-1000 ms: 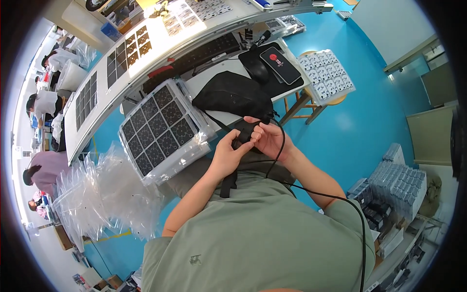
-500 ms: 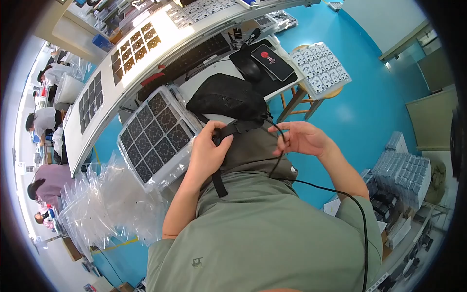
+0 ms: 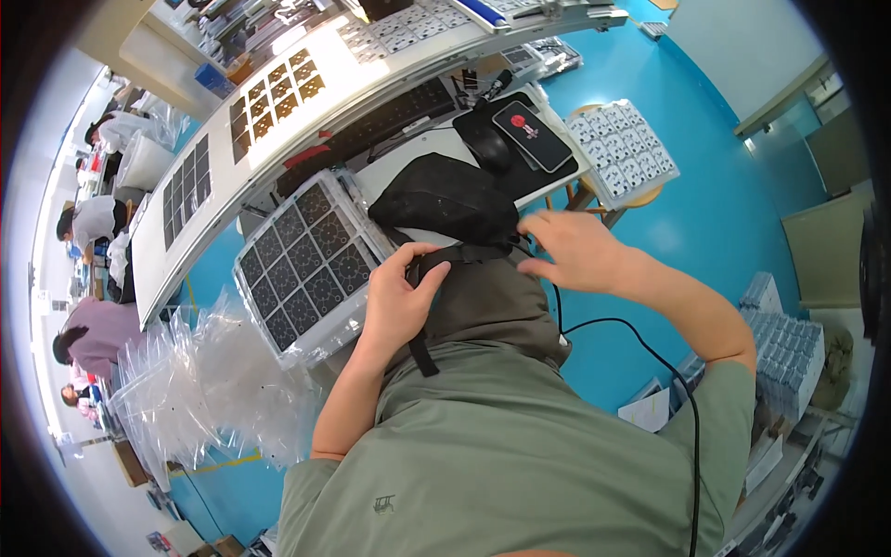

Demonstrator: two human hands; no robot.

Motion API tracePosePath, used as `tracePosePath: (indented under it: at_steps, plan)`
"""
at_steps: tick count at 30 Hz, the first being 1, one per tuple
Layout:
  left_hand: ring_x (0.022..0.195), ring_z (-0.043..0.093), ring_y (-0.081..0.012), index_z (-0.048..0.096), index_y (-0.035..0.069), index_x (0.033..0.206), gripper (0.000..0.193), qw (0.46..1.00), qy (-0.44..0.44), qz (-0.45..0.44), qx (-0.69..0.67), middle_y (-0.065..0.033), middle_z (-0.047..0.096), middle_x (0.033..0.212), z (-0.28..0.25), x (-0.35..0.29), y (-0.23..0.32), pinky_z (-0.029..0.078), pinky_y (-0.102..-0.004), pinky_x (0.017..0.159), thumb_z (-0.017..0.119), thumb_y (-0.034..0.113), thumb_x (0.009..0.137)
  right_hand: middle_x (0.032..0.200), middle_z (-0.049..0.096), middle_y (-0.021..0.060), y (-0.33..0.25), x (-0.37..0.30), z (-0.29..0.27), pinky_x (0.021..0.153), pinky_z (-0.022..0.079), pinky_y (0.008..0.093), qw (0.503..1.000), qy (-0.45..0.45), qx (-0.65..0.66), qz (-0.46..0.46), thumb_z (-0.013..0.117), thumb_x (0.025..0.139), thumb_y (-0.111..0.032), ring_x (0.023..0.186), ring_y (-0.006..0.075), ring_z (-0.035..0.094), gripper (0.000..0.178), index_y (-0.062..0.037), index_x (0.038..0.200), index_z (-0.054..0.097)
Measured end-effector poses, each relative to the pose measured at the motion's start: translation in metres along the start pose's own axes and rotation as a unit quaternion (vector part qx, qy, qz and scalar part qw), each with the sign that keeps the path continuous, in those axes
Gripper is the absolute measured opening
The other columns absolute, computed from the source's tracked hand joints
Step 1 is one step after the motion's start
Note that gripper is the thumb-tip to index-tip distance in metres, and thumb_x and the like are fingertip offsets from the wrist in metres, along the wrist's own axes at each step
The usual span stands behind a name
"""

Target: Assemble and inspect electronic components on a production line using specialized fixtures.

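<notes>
A black fabric waist bag [image 3: 445,197] lies over my lap against the edge of the white worktop. My left hand [image 3: 401,299] is closed on its black strap [image 3: 455,256], thumb and fingers curled around it. The strap's loose end [image 3: 423,356] hangs over my trousers. At the bag's right end, my right hand [image 3: 585,252] is bent in with its fingers curled; it is slightly blurred, and what lies between the fingertips is hidden. A black cable [image 3: 640,339] runs from beside that hand, over my right side and down the shirt.
Left of the bag rests a tray of dark square panels [image 3: 306,265], above clear plastic bags [image 3: 223,381]. A phone [image 3: 531,136] and a black mouse [image 3: 484,147] sit on the worktop. A stool holds a white tray [image 3: 624,153]. Stacked trays [image 3: 780,353] stand at right. Several people work far left.
My right hand has moved up and inward to the bag's right end, its palm turned down and its elbow out. My left hand stays on the strap. The view has shifted slightly.
</notes>
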State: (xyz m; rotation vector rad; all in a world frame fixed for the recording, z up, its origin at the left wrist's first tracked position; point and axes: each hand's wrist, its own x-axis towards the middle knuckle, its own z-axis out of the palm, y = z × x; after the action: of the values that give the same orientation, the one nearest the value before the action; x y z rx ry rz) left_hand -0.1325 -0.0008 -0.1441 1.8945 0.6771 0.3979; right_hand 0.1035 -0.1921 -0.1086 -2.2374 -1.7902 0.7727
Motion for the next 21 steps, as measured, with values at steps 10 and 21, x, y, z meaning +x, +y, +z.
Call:
tracePosePath:
  at_steps: [10,21]
  plan:
    - [0.08,0.066,-0.0308,0.071,0.003,0.111,0.022,0.978,0.042,0.196,0.065,-0.0141,0.071,0.095,-0.02,0.048,0.031,0.053,-0.0393,0.072,0.083,0.006,0.093,0.125,0.072,0.0072,-0.025,0.119,-0.041,0.102,0.053,0.0342,0.9,-0.095,0.387,-0.179,0.061,0.116,-0.035,0.114,0.0139,0.065,0.046,0.0008,0.146,0.063]
    - [0.083,0.063,-0.0146,0.069,0.001,0.104,0.02,0.99,0.065,0.12,0.036,-0.0081,0.067,0.094,-0.068,0.029,0.037,0.05,-0.0301,0.073,0.084,-0.001,0.092,0.123,0.073,0.0154,0.057,0.166,0.012,0.098,0.057,0.0395,0.88,0.446,0.098,-0.131,0.071,0.102,-0.012,0.112,0.0312,0.071,0.024,-0.0006,0.124,0.074]
